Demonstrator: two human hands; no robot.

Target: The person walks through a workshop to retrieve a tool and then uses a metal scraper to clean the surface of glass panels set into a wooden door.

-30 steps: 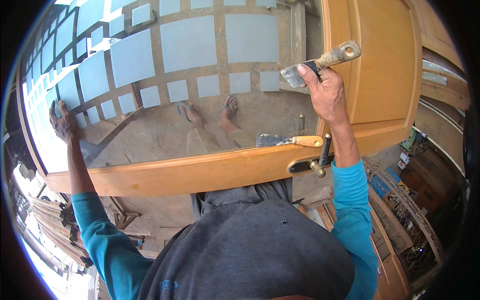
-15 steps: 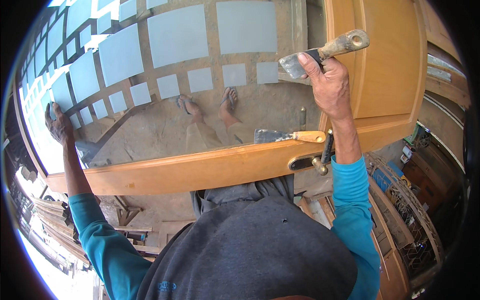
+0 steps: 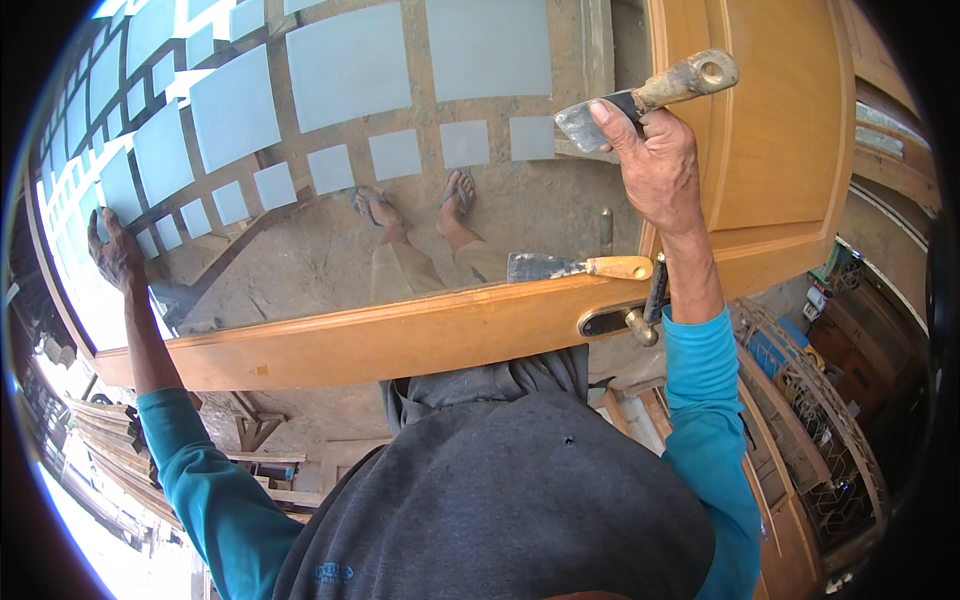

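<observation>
A wooden door (image 3: 330, 355) with a large glass pane (image 3: 300, 270) lies across in front of me. Rows of pale blue-grey squares (image 3: 350, 65) cover much of the glass. My right hand (image 3: 660, 165) grips a putty knife (image 3: 690, 82), thumb on its blade and worn wooden handle pointing right, above the door's right side. Far to the left, my left hand (image 3: 118, 255) rests at the glass beside the squares, its thumb and a finger apart. A second putty knife (image 3: 620, 267) with an orange-yellow handle lies where the glass meets the near frame.
A lever handle (image 3: 640, 325) sticks out from the door's near edge, close to my right forearm. Through the glass show two feet in sandals (image 3: 455, 200) on a dirt floor. Stacked wood strips (image 3: 115, 440) lie at lower left, and a wire-mesh rack (image 3: 820, 430) stands at lower right.
The squares appear shifted slightly left and up in view. My right hand and its putty knife have moved a little left and up; my left hand sits marginally lower.
</observation>
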